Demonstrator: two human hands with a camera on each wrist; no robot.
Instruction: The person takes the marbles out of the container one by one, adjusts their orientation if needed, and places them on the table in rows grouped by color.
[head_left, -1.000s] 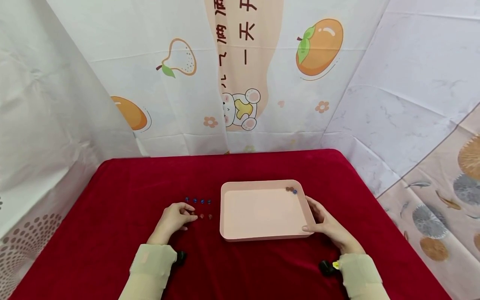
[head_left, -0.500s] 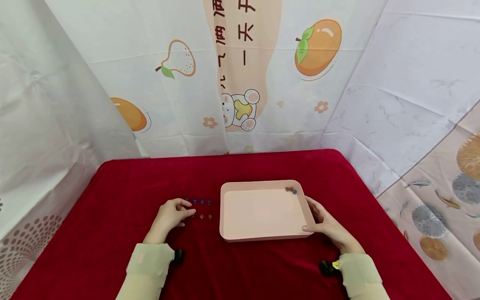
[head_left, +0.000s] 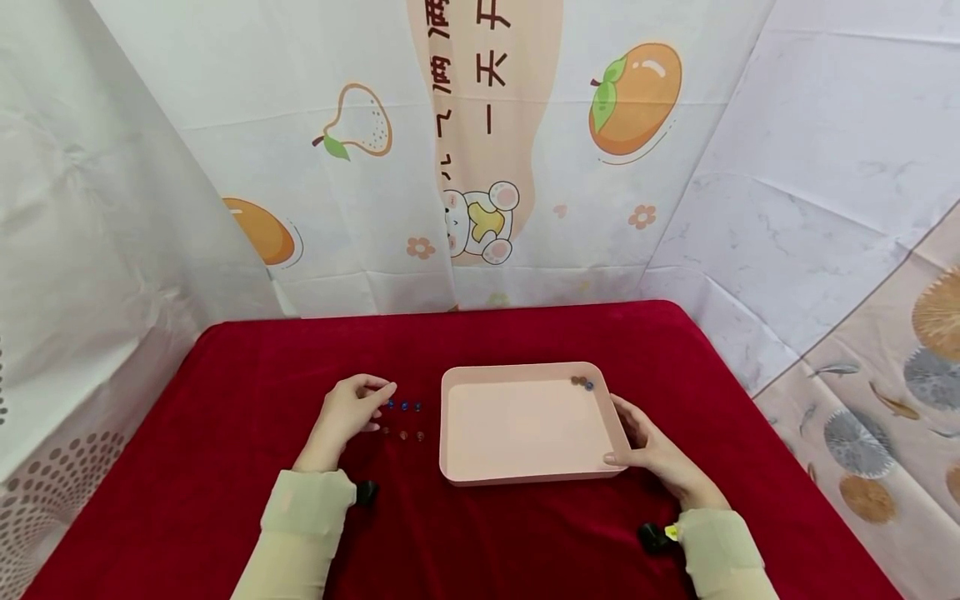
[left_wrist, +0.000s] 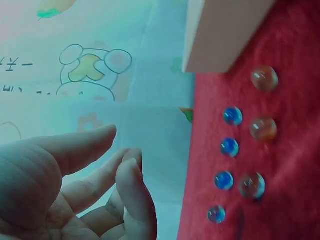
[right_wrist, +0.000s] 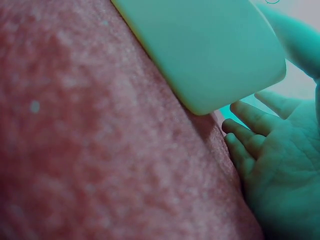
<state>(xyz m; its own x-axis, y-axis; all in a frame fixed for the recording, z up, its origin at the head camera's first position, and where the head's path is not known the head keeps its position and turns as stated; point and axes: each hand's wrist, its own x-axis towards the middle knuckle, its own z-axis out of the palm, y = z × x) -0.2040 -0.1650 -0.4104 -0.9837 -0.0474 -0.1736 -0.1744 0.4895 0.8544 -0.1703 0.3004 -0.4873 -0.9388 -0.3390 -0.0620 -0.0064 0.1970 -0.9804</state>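
Observation:
In the head view, my left hand hovers at the left end of two short rows of glass marbles. Its thumb and fingers are apart, and the left wrist view shows nothing between them. Several blue marbles form the farther row; three larger brown marbles make up the nearer one. With its thumb over the rim and its fingers along the outer wall, my right hand grips the right side of a shallow pale pink tray. Two brown marbles and a blue marble lie in the tray's far right corner.
A red velvet cloth covers the table. Behind the table hangs a white printed curtain, with more hanging cloth at both sides. The tray stands just right of the marble rows.
My left hand has drawn off the brown row and shifted farther back to the blue row's left end. The right hand and the tray have stayed put.

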